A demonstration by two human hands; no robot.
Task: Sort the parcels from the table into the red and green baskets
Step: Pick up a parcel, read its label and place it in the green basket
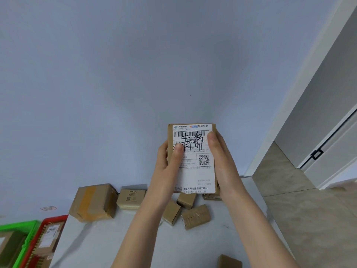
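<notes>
Head view: both hands held one labelled parcel up in front of the blue wall, clear of the table. It was upright, w/ its white shipping label facing the camera.

L hand gripped the parcel's left edge. L thumb lay flat on the label's left side, approx. mid-height, partly over the printed text. Its other fingers curled round behind the box, only a strip of them showing at the edge.

R hand gripped the right edge. R thumb pressed on the label's upper right, beside the barcode & the black handwritten characters. Its other fingers were behind the box, out of sight. The parcel was clamped btwn the two hands, thumbs in front, fingers at the back.

On the table below, near the wall, a large taped box stood at left, w/ a MYFA-printed box just beside it. A cluster of small brown cartons lay btwn the two forearms, one partly hidden by the L forearm. One more carton was cut off by the bottom edge, near the R forearm.

At lower left, past the table's edge, the red basket held a flat parcel w/ a label. The green basket sat just beside it, further left, w/ a brown box inside.

At right were a white door frame & tiled floor.
</notes>
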